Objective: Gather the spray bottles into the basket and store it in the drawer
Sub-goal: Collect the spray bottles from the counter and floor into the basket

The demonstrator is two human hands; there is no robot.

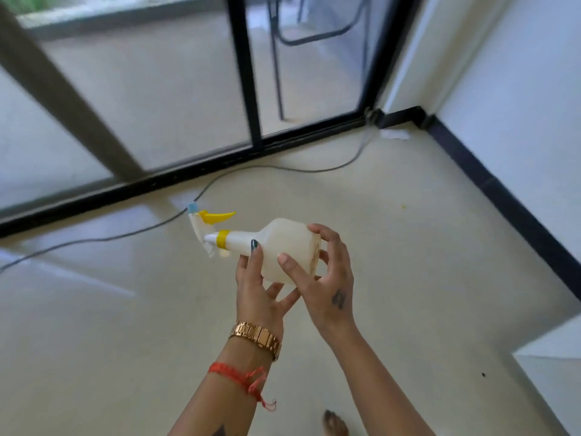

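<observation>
Between both hands, spray bottle (284,248) on its side, nozzle away; left hand (261,291) cradles underneath, fingers loosely curled; right hand (327,275) cups base, fingers spread; no basket in sight; loose grip risks drop onto floor (408,247) below

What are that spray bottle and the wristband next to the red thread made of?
The spray bottle looks like matte, milky plastic: light glows through its body, and its trigger is glossy yellow plastic. The wristband on the left hand seems polished gold-toned metal, with shiny rigid links; whether plated or solid cannot be told.
</observation>
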